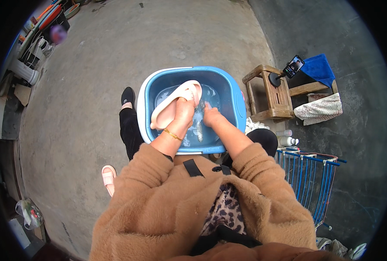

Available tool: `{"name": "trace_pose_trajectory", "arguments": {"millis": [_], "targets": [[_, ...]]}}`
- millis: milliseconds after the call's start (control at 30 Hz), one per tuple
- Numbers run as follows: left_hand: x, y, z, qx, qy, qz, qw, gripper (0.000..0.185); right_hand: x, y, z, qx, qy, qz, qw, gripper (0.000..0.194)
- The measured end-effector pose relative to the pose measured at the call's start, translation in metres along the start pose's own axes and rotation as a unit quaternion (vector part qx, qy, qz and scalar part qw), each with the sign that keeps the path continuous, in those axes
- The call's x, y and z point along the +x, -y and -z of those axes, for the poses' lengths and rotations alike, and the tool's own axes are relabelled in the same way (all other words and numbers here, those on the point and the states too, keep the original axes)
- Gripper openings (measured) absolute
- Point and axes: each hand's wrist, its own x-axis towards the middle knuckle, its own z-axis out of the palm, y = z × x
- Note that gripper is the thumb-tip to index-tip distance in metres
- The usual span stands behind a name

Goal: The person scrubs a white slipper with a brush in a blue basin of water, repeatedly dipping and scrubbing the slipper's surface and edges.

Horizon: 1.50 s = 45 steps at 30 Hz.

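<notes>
A pale pink slipper (168, 112) is tilted inside a blue plastic tub (239, 111) with a white rim section, above the water (193, 138). My left hand (183, 112) grips it near the strap, with a gold bracelet on the wrist. My right hand (212, 115) reaches into the tub just right of the slipper, fingers bent. Something pale shows at its fingertips, too small to identify. Below it in the water is a narrow whitish shape (199, 131), which may be an object or a reflection.
A matching slipper (108, 179) lies on the concrete floor at left. To the right stands a wooden chair (275, 94) bearing a phone (293, 67) on a stand, a blue cloth (320, 70) and a patterned cloth (319, 109). Bottles (286, 141) and a blue drying rack (307, 182) stand nearer.
</notes>
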Motion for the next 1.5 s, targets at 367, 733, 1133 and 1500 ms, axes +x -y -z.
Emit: {"name": "trace_pose_trajectory", "arguments": {"millis": [367,733,1133,1500], "targets": [[0.001,0.006,0.001,-0.012,0.017,-0.011,1.0,0.039,-0.087,-0.001,0.031,0.22,-0.247,0.242,0.912,0.057],[-0.001,0.015,-0.002,0.062,0.076,-0.042,0.994,0.036,-0.097,0.018,0.043,0.173,-0.267,0.228,0.92,0.056],[-0.002,0.013,-0.002,0.055,0.098,0.014,0.994,0.03,-0.092,0.017,0.051,0.181,-0.298,0.263,0.9,0.056],[-0.009,0.006,-0.002,0.118,0.11,-0.006,0.987,0.04,-0.082,0.013,0.059,0.193,-0.25,0.262,0.912,0.058]]}}
